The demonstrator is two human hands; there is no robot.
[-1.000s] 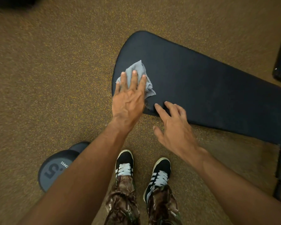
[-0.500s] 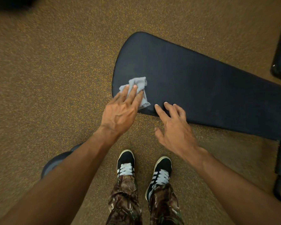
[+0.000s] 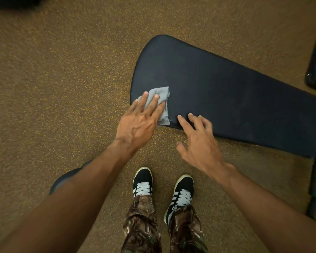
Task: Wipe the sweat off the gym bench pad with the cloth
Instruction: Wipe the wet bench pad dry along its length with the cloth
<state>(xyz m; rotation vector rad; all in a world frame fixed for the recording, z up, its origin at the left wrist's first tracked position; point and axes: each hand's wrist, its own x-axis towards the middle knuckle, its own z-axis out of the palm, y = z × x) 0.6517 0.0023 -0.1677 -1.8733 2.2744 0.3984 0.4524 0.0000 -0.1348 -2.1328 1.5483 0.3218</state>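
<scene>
At frame centre, the left hand (image 3: pixel 140 123) is pressing the cloth (image 3: pixel 161 99) flat-fingered onto the bench pad (image 3: pixel 226 92), whose length is running lower right past the open right hand (image 3: pixel 199 143).

The cloth (image 3: pixel 161 95) lies on the near left end of the bench pad (image 3: pixel 226 88) under the left hand (image 3: pixel 140 123), the right hand (image 3: pixel 199 143) touches the pad's near edge just right of it, and a dumbbell (image 3: pixel 67 178) sits on the floor (image 3: pixel 62 88) left of the shoes (image 3: pixel 142 181).
</scene>
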